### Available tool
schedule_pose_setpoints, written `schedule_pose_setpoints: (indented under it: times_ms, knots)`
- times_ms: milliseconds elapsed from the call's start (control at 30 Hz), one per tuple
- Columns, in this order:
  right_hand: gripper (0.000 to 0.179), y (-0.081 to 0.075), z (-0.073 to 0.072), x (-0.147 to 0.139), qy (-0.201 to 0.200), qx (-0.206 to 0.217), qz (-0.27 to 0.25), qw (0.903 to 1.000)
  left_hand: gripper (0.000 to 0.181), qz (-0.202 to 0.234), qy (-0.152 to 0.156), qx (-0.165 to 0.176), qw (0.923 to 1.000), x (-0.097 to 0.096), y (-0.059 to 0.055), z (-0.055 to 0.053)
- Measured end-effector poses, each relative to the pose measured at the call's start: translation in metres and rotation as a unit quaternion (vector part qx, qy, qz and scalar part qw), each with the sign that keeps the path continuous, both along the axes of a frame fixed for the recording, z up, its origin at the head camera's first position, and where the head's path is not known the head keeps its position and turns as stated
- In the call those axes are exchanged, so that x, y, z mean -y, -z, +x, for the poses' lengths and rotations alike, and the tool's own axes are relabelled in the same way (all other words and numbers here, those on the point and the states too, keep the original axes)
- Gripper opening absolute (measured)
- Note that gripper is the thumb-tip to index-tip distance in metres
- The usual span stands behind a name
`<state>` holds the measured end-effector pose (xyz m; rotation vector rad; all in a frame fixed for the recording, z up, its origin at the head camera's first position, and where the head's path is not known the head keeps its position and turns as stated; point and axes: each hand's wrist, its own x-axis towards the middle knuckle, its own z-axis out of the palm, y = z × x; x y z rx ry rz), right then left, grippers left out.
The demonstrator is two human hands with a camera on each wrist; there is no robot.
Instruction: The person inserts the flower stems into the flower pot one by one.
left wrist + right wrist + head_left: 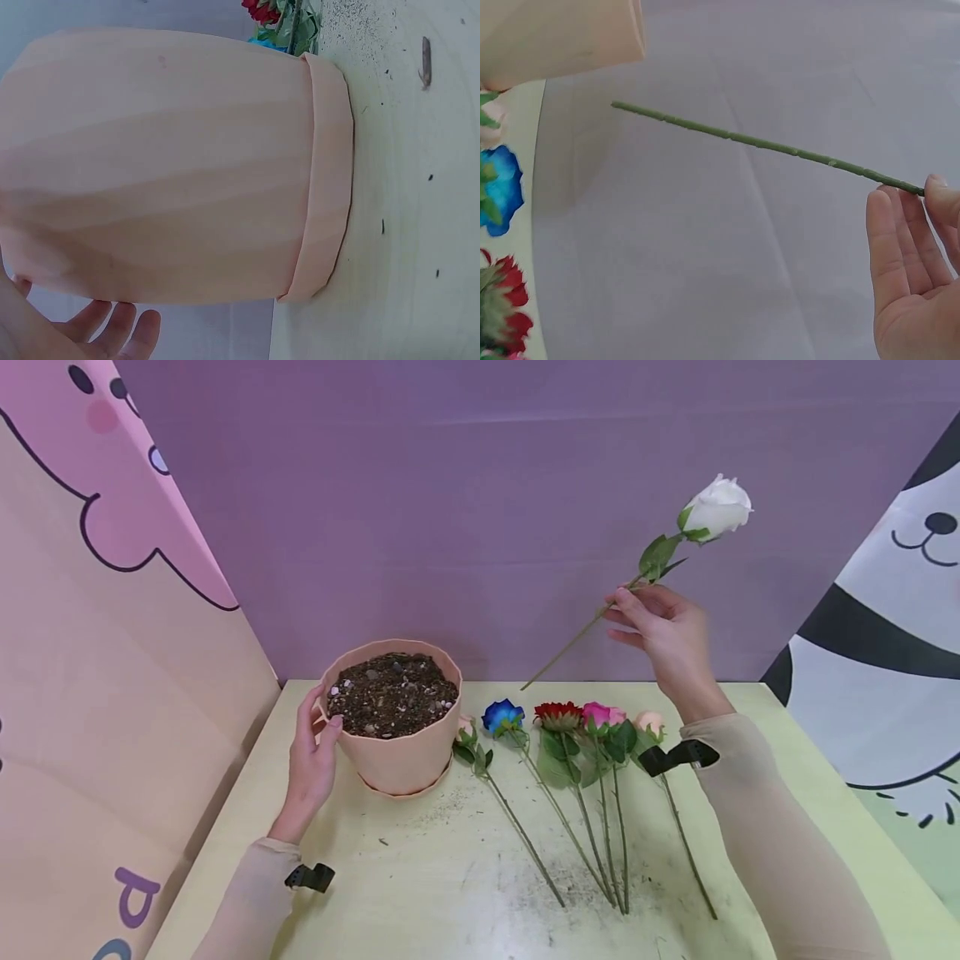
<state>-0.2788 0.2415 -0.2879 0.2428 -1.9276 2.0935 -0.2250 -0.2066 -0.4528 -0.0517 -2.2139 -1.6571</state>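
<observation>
A peach flower pot (pixel 401 764) full of dark soil (pixel 393 693) stands on a matching saucer at the table's back left. My left hand (pixel 311 760) holds its left side, thumb at the rim and fingers along the outer wall; the left wrist view shows fingertips (pixel 142 334) against the pot (pixel 157 172). Raised above the table on the right, my right hand (pixel 667 631) pinches a white rose (pixel 718 510) by its stem (pixel 765 144). The bloom tilts up to the right, and the stem's bare end points down-left toward the pot, apart from it.
Several artificial flowers lie right of the pot, stems toward me: a blue rose (pixel 502 717), a red flower (pixel 558 717), pink roses (pixel 602 715) and pale peach ones (pixel 649 722). Soil crumbs dot the table (pixel 360 893). A purple backdrop (pixel 450 527) rises behind.
</observation>
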Motion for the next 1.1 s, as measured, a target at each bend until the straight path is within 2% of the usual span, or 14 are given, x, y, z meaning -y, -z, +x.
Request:
schedule_pose_setpoints:
  times_ms: [200,500,633,867,1100]
  knots:
    - [0.034,-0.013,-0.008,0.021,-0.013,-0.014,-0.005,0.9998,0.059,0.001,0.003,0.005,1.0,0.0,0.0,0.0]
    - [0.026,-0.026,-0.02,0.056,-0.018,-0.013,0.018,0.9996,0.059,-0.005,0.006,-0.001,1.0,0.001,0.001,-0.001]
    - [0.022,-0.03,-0.023,0.072,-0.024,-0.026,0.025,0.999,0.059,-0.005,0.007,-0.002,1.0,0.001,0.001,-0.001]
    - [0.022,-0.033,-0.03,0.102,-0.01,-0.073,0.096,0.9927,0.057,0.002,0.01,-0.003,0.9999,0.002,0.001,-0.002]
    - [0.019,-0.03,-0.037,0.132,-0.033,-0.073,0.098,0.992,0.057,0.007,0.01,-0.002,0.9999,0.0,0.001,-0.003]
